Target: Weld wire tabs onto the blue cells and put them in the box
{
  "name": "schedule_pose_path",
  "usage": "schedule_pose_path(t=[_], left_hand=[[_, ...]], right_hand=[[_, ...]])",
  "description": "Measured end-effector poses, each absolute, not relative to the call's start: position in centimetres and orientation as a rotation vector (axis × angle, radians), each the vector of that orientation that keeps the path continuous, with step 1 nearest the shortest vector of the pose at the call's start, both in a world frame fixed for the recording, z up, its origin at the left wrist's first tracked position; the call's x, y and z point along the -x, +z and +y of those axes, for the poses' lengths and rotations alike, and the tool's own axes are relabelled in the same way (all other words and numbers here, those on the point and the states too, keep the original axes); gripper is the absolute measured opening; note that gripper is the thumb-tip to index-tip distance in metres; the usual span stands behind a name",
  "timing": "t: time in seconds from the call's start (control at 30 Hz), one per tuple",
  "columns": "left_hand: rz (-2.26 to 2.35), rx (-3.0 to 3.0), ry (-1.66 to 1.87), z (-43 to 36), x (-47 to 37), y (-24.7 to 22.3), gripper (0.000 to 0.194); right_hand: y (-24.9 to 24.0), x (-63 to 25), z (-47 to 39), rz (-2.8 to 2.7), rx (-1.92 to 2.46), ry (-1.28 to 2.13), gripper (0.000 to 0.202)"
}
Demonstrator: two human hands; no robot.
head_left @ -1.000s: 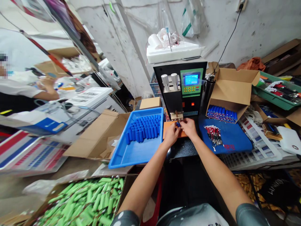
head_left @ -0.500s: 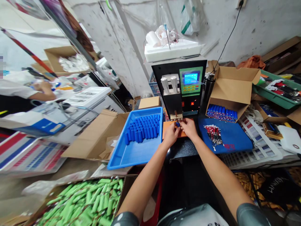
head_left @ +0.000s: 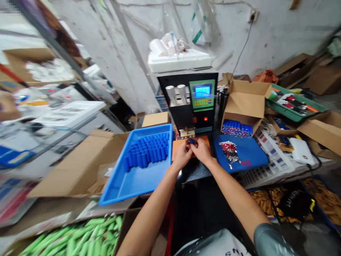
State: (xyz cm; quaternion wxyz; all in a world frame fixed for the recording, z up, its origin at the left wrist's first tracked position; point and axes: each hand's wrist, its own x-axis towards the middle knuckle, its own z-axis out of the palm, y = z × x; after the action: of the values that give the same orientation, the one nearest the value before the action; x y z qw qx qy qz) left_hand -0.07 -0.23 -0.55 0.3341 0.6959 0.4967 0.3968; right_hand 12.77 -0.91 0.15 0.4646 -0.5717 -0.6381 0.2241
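Observation:
Both hands meet in front of the black machine (head_left: 176, 117) with a lit screen. My left hand (head_left: 182, 153) and my right hand (head_left: 201, 150) are closed round one small blue cylinder (head_left: 191, 141), just below the machine's copper-coloured tips (head_left: 187, 131). Under the hands lies an orange block (head_left: 177, 144). Left of them, a blue tray (head_left: 141, 184) holds several upright blue cylinders (head_left: 144, 153). To the right, a blue mat (head_left: 252, 153) carries a bundle of red and black wires (head_left: 229, 151).
An open cardboard box (head_left: 246, 99) with blue cylinders stands behind the mat. Green cylinders (head_left: 77, 238) fill a box at the lower left. A green bin (head_left: 295, 103) sits at the right. Another person's hand (head_left: 9, 106) shows at the left edge.
The view has turned to the right, so the machine and tray appear further left. Both hands remain together at the machine, now slightly below its tips.

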Motion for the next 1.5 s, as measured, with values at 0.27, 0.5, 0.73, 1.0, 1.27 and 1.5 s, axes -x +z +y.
schedule_pose_path(t=[0.27, 0.5, 0.73, 1.0, 1.27, 1.5], left_hand=[[1.456, -1.938, 0.839, -0.5, 0.3, -0.5, 0.052], [1.562, -2.055, 0.759, -0.9, 0.1, 0.1, 0.046], [1.566, -2.091, 0.730, -1.3, 0.0, 0.5, 0.046], [1.535, -2.128, 0.732, -1.3, -0.1, 0.7, 0.039], [1.487, -2.129, 0.747, -1.2, 0.0, 0.7, 0.039], [1.446, -2.165, 0.790, -1.1, 0.1, 0.5, 0.038]], right_hand=[[0.4, -24.2, 0.9, -1.141, 1.452, 0.512, 0.014], [4.3, -37.7, 4.0, -1.165, 2.021, 0.154, 0.024], [3.8, -39.1, 6.5, -1.201, 2.306, 0.176, 0.019], [3.1, -39.4, 4.8, -1.465, 2.151, 0.081, 0.018], [3.0, -38.1, 3.6, -1.549, 2.147, 0.036, 0.029], [0.1, -35.5, -0.9, -1.467, 1.935, 0.217, 0.014]])
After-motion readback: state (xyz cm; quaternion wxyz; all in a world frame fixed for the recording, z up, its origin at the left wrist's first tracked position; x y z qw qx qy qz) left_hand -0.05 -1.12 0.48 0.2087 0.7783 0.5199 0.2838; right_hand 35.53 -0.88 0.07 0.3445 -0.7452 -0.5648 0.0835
